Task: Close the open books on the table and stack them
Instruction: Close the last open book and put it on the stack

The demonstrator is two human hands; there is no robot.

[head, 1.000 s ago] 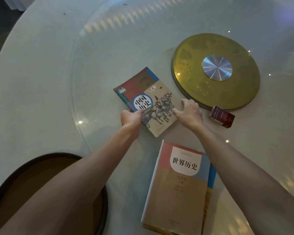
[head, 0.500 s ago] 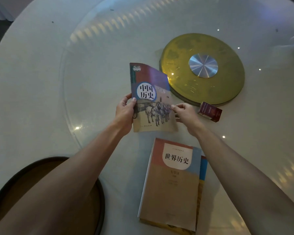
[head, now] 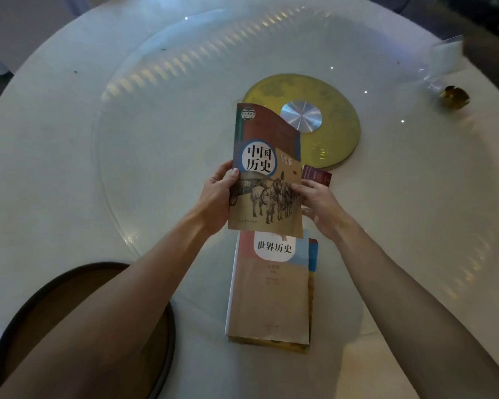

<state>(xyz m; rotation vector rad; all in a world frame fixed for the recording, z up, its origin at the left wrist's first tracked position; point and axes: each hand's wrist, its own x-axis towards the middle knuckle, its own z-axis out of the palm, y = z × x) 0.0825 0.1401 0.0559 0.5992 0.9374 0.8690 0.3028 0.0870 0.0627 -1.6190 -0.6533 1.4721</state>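
A closed thin book with horses and a chariot on its cover is held up off the table, its top curling. My left hand grips its left edge and my right hand grips its right edge. Its lower edge overlaps the far end of a small stack of closed books lying on the white round table just in front of me. The top book of that stack has a tan cover with a white label; another book's blue and yellow edge shows under it on the right.
A gold disc with a silver hub sits at the table's centre behind the held book. A small dark red box lies by my right hand. A brown round stool is at lower left. A clear bag and a gold object lie far right.
The horse-cover book lay on the table a second ago; both hands lifted it, turned it upright and brought it toward me, over the far end of the stack.
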